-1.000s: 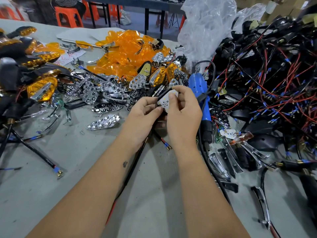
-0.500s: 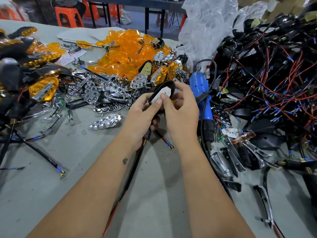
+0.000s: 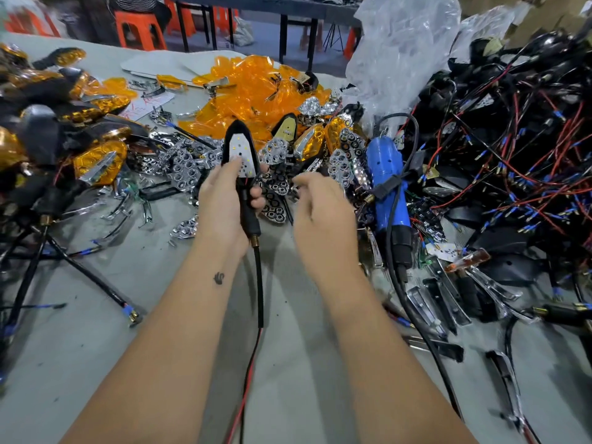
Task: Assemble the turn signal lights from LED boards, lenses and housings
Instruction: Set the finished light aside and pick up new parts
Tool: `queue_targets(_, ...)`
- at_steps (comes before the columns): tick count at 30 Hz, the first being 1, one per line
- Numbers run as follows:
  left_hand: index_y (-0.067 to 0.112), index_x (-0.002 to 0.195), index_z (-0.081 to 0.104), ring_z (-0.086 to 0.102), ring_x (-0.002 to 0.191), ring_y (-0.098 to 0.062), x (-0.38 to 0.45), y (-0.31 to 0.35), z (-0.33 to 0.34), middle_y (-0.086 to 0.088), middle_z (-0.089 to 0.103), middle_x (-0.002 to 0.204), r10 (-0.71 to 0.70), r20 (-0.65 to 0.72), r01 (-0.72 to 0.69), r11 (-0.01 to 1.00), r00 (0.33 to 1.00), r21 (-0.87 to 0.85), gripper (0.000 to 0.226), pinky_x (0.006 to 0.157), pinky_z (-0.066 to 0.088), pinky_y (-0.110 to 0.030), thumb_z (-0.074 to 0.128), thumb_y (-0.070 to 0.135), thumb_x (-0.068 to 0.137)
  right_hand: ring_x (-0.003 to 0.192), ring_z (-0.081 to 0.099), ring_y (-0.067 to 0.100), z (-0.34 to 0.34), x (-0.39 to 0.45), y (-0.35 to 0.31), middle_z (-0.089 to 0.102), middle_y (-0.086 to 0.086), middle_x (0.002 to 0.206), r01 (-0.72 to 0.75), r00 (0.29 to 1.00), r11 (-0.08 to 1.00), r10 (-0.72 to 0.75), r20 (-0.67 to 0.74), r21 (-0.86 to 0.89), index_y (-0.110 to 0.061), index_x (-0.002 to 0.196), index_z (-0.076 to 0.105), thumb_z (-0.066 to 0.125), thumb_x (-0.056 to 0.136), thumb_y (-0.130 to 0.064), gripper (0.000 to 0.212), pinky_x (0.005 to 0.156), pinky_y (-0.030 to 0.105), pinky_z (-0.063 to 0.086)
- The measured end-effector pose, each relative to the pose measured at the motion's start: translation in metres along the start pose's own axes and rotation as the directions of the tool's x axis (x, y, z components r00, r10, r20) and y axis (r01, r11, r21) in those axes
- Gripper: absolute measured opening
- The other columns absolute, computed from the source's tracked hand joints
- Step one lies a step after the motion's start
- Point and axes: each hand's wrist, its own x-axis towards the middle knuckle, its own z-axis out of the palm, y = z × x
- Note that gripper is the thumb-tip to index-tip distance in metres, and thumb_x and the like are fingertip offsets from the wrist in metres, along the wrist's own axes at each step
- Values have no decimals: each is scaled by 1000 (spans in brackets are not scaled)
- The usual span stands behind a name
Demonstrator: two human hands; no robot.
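Observation:
My left hand [image 3: 224, 200] grips a black turn signal housing [image 3: 240, 145] upright by its stem, thumb pressing the white LED board [image 3: 241, 155] seated inside it. A black cable [image 3: 259, 283] with red wire hangs from the stem toward me. My right hand [image 3: 323, 213] hovers just right of it, fingers loosely curled and holding nothing. Chrome reflector lenses [image 3: 185, 165] lie heaped behind my hands. Orange lenses [image 3: 250, 94] are piled farther back.
A blue electric screwdriver [image 3: 389, 187] lies right of my right hand with its cord trailing toward me. Black housings with red and black wires [image 3: 512, 139] are heaped at right. Finished amber lights [image 3: 96, 161] sit at left. Chrome trims [image 3: 429, 309] lie at lower right.
My right hand has let go of the housing and moved right. My left hand has turned the housing upright, with the LED board facing me.

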Motion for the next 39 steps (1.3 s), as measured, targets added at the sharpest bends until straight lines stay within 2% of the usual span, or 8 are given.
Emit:
queue_targets(5,5,107,58,40,45,-9,-3,-3,0,-5,67,76,19,-12,-19,999,1000,45,21,39,34,-17,54,25,102,113,42,32,17,-4,1,48,12,118,25,949,956,69,308,-291,-10,132,56,58,94,-24,40,92,39,38)
queue_targets(11,10,100,61,42,45,-9,-5,-4,0,-5,69,75,26,-20,-25,998,999,51,16,40,36,-18,55,25,101,104,47,27,15,0,6,46,7,104,-16,958,972,82,274,-233,-4,111,64,64,95,-21,23,82,37,41)
queue_targets(15,10,101,61,45,47,-9,-7,-5,0,-5,69,77,2,-37,0,998,999,68,17,42,39,-19,57,26,100,99,49,27,13,1,7,53,11,104,5,977,974,43,207,-226,-3,103,61,47,103,-18,21,81,36,37)
queue_targets(20,9,98,60,49,51,-11,-9,-4,1,-11,65,84,-6,-39,9,997,999,77,11,44,42,-20,55,19,101,64,58,26,1,1,4,55,2,71,-217,976,969,220,-7,119,-12,93,48,37,107,-24,21,55,43,41)
queue_targets(24,10,98,61,54,53,-10,-11,-8,5,-5,67,75,-6,-48,12,993,999,121,3,48,48,-21,58,12,98,55,60,6,-7,6,4,66,-2,71,-338,914,798,404,-27,499,-27,87,54,48,103,-21,18,52,24,46)
queue_targets(30,2,109,57,62,55,-10,-14,-14,13,-12,63,84,-119,-10,119,989,993,90,13,56,55,-22,53,7,98,67,48,15,-10,12,6,54,2,75,-334,869,648,493,-43,684,-24,83,60,70,90,-15,16,64,30,43)
queue_targets(33,1,105,57,61,56,-12,-19,-16,17,-5,62,72,-222,47,220,974,974,44,21,58,57,-24,45,17,100,61,45,9,-16,14,6,53,-8,67,-276,871,565,490,-47,778,-24,78,62,69,92,-14,19,59,23,42)
queue_targets(39,6,100,58,60,56,-14,-28,-14,25,-7,60,80,-311,83,299,945,947,129,30,53,54,-23,35,24,106,52,47,1,-25,18,10,55,-15,61,-243,883,552,467,-53,797,-14,88,63,60,99,-14,12,56,20,44)
